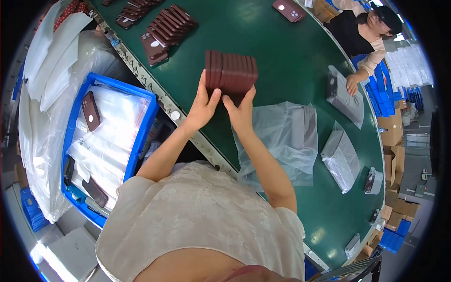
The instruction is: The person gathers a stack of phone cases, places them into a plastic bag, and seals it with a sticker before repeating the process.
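Observation:
Between both hands I hold a stack of dark brown phone cases (231,70), set on edge side by side over the green table. My left hand (205,102) grips the stack's left end, thumb at its lower side. My right hand (241,109) closes on the right end, its thumb near the other one. Just right of my right forearm lies a clear plastic bag (268,127) with a pale block-like shape inside. Beyond my left hand, more brown phone cases (171,23) lean in a row on the table.
A blue crate (151,101) with plastic-wrapped items and loose cases stands at the left. Wrapped packs (340,157) lie along the table's right side. Across the table, a co-worker's hand (353,84) rests on a wrapped pack (345,98). Another case stack (289,10) sits at the far edge.

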`<state>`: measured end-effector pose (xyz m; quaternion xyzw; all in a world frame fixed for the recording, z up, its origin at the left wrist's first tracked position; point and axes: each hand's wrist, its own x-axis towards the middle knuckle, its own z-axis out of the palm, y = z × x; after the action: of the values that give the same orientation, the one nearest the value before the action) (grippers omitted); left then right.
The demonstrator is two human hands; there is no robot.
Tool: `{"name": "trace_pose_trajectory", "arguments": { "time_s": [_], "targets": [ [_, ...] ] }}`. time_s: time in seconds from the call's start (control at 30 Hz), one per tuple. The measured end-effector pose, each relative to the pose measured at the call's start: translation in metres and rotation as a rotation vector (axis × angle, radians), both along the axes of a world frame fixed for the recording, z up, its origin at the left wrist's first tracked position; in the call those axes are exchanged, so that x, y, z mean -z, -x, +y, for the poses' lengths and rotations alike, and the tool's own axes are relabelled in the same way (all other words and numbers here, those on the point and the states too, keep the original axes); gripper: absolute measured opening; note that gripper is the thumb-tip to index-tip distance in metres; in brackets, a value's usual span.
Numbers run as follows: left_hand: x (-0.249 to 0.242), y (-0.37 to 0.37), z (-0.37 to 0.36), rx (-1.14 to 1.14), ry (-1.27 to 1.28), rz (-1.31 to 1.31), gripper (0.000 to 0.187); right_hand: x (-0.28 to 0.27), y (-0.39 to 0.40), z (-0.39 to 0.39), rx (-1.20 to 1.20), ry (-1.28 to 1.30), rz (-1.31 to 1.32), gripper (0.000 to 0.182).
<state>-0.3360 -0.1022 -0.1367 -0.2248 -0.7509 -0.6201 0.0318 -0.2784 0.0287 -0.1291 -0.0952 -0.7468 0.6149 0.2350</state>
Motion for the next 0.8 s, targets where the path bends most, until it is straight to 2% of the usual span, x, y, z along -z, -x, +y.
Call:
{"name": "trace_pose_trajectory", "arguments": {
  "time_s": [0.07,0.1,0.2,0.23,0.33,0.5,0.6,0.8],
  "targets": [
    [-0.039,0.006,-0.012,-0.023,0.387,0.129,0.070,-0.003,0.007,0.009,0.004,-0.033,-0.005,0.081],
    [-0.054,0.013,-0.013,-0.019,0.391,0.118,0.070,-0.003,0.008,0.014,0.005,-0.029,-0.017,0.081],
    [-0.087,0.054,-0.008,0.153,0.920,-0.669,0.075,-0.006,0.017,0.031,-0.107,-0.409,-0.394,0.080],
    [-0.081,0.057,-0.007,0.152,0.921,-0.661,0.075,-0.005,0.020,0.031,-0.103,-0.409,-0.388,0.080],
    [-0.041,0.060,-0.005,-0.075,0.746,-0.294,0.085,0.009,0.023,0.022,-0.023,-0.293,-0.413,0.081],
    [-0.028,0.058,-0.007,0.063,0.596,-0.263,0.081,0.016,0.017,0.018,0.032,-0.291,-0.337,0.081],
    [-0.043,0.047,-0.008,0.071,0.493,-0.098,0.077,0.002,0.010,0.018,0.055,-0.349,-0.206,0.080],
    [-0.038,0.035,-0.010,0.091,0.601,-0.188,0.075,-0.008,0.004,0.026,0.001,-0.425,-0.382,0.083]
  ]
}}
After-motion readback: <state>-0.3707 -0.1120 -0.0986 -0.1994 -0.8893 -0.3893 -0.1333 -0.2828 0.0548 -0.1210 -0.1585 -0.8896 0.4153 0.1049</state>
